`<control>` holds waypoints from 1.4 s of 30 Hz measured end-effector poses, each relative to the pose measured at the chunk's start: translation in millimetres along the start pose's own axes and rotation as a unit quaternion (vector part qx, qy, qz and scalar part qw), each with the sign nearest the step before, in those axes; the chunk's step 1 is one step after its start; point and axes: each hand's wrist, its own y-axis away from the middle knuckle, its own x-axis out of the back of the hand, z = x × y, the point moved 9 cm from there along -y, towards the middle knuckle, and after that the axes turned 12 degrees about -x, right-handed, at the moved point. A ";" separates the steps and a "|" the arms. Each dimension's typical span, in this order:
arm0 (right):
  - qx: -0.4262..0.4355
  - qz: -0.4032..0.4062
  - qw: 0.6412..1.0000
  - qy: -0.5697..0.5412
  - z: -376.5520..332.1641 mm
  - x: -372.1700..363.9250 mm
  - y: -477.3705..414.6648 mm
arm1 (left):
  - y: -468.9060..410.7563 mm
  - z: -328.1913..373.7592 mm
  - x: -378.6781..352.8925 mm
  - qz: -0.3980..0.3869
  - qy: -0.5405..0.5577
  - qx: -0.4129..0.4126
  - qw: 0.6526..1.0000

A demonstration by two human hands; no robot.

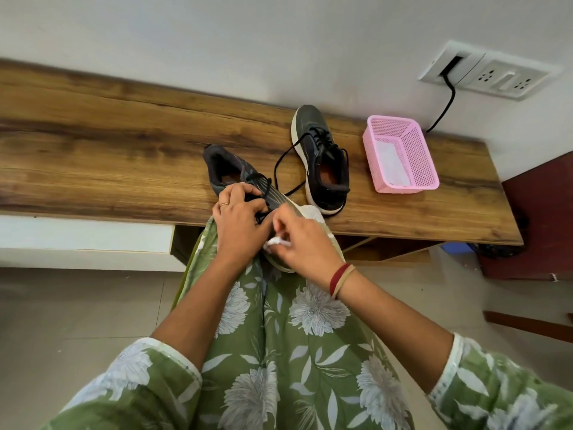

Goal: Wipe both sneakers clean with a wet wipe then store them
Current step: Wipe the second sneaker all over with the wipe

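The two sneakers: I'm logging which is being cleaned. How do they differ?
The near sneaker is gripped by the left hand, the right hand pinching a wet wipe at its sole; the far sneaker is untouched. The near sneaker's toe points away from the wall and overhangs the table; the far sneaker's points toward it. Both are dark with pale soles.
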 end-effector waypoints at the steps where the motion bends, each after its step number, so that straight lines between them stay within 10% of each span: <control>1: -0.008 0.020 0.999 0.029 4.6 6.7 -4.4 | 0.0 0.6 -0.2 0.003 0.001 -0.001 1.000; 42: 0.117 -0.041 0.922 0.368 -14.2 22.5 -10.7 | 3.3 -2.2 6.8 0.026 0.057 0.011 0.998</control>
